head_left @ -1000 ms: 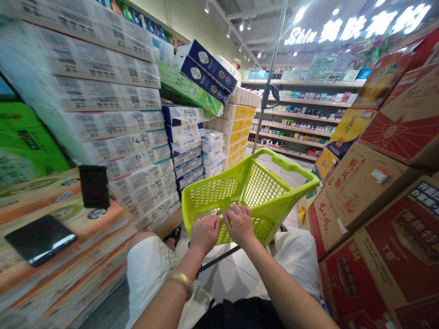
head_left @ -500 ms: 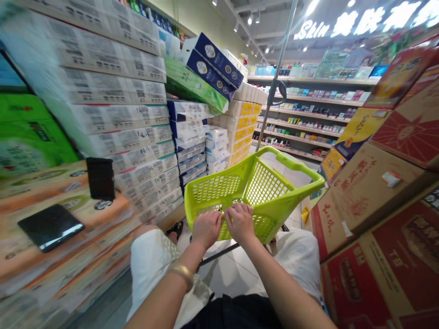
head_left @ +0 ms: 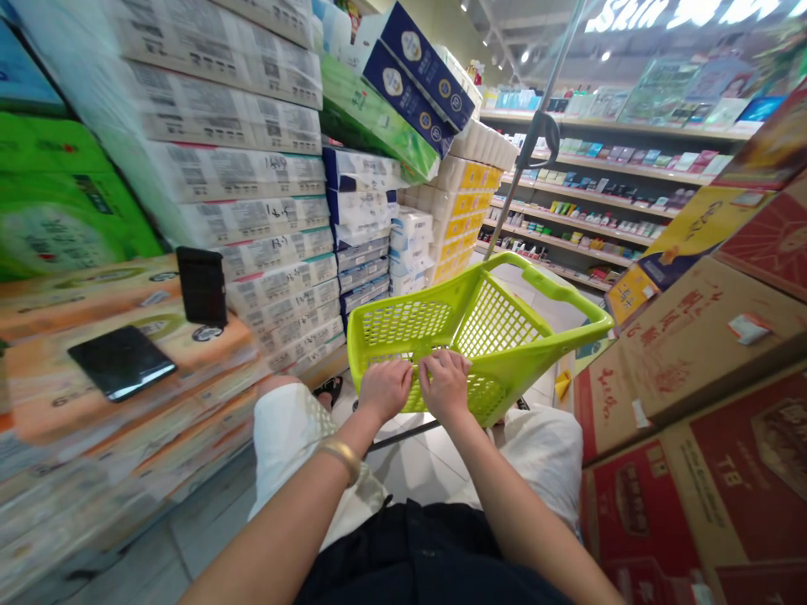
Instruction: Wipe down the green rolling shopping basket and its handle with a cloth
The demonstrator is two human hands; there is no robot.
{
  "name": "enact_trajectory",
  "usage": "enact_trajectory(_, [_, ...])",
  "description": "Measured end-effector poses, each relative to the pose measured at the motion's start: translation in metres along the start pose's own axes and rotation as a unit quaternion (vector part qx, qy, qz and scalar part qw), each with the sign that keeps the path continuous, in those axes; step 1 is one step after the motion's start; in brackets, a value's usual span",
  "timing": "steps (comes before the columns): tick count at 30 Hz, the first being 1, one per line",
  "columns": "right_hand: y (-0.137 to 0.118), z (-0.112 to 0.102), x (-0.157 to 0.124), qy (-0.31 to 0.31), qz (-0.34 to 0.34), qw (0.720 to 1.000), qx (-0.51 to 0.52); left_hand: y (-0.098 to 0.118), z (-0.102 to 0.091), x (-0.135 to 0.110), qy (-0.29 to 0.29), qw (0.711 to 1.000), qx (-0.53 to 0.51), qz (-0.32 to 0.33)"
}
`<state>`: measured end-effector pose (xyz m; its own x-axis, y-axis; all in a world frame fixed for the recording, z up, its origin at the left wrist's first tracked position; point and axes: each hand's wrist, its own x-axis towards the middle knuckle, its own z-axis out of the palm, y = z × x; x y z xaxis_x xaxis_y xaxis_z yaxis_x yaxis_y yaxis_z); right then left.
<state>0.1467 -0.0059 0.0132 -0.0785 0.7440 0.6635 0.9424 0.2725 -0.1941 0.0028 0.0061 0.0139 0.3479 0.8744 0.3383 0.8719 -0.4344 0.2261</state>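
A lime-green plastic shopping basket (head_left: 504, 323) with mesh walls stands on the floor between my knees, tilted toward me. My left hand (head_left: 384, 388) and my right hand (head_left: 446, 385) sit side by side on its near rim, fingers curled over the edge and gripping it. A gold bangle (head_left: 340, 458) circles my left wrist. The basket's long metal pull handle (head_left: 535, 151) rises up and away behind it. The inside of the basket that shows holds nothing.
Stacked tissue packs (head_left: 252, 168) wall the left side. A black phone (head_left: 121, 362) and a dark small box (head_left: 202, 286) lie on orange packs there. Red and brown cartons (head_left: 693, 403) pile up on the right. Store shelves (head_left: 586, 218) stand far ahead.
The view has shifted, so the basket and both hands sit slightly higher and to the right in frame. Both hands keep their grip on the near rim.
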Motion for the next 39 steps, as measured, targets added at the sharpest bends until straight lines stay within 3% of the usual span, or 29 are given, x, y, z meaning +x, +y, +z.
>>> enact_trajectory(3, [0.013, -0.008, 0.000, 0.000, -0.015, 1.000, -0.009, -0.003, -0.001, -0.001, 0.003, 1.000, 0.004, 0.005])
enact_trajectory(8, [0.053, -0.026, 0.006, 0.051, 0.051, 0.995, -0.072, -0.002, 0.000, 0.000, 0.014, 1.000, 0.002, 0.004])
enact_trajectory(11, [0.042, -0.021, 0.006, 0.058, 0.066, 0.994, -0.069, -0.001, 0.002, 0.000, 0.017, 1.000, 0.002, 0.003])
enact_trajectory(15, [0.011, -0.008, 0.001, 0.028, 0.008, 0.999, -0.021, -0.003, 0.002, 0.000, 0.015, 1.000, 0.007, 0.007])
enact_trajectory(17, [0.008, -0.009, 0.000, 0.016, -0.016, 1.000, -0.013, -0.006, 0.000, -0.001, 0.014, 1.000, 0.010, 0.009])
enact_trajectory(20, [0.030, -0.021, 0.004, 0.015, -0.017, 0.999, -0.037, -0.010, -0.002, -0.002, 0.014, 1.000, 0.011, 0.010])
enact_trajectory(25, [0.073, -0.042, 0.013, 0.051, 0.047, 0.992, -0.108, -0.010, -0.004, -0.001, 0.023, 1.000, 0.009, 0.000])
enact_trajectory(29, [0.056, -0.032, 0.012, 0.056, 0.063, 0.991, -0.100, -0.006, -0.004, 0.000, 0.031, 0.999, 0.008, -0.013])
enact_trajectory(33, [0.036, -0.022, 0.008, 0.027, -0.006, 0.998, -0.058, -0.009, -0.004, -0.001, 0.033, 0.999, 0.005, -0.011])
enact_trajectory(35, [0.045, -0.028, 0.010, 0.012, -0.023, 0.998, -0.062, -0.013, -0.005, -0.001, 0.034, 0.999, 0.003, -0.011])
enact_trajectory(39, [0.088, -0.056, 0.020, 0.033, 0.007, 0.992, -0.125, -0.023, -0.007, 0.002, 0.038, 0.999, -0.002, -0.016])
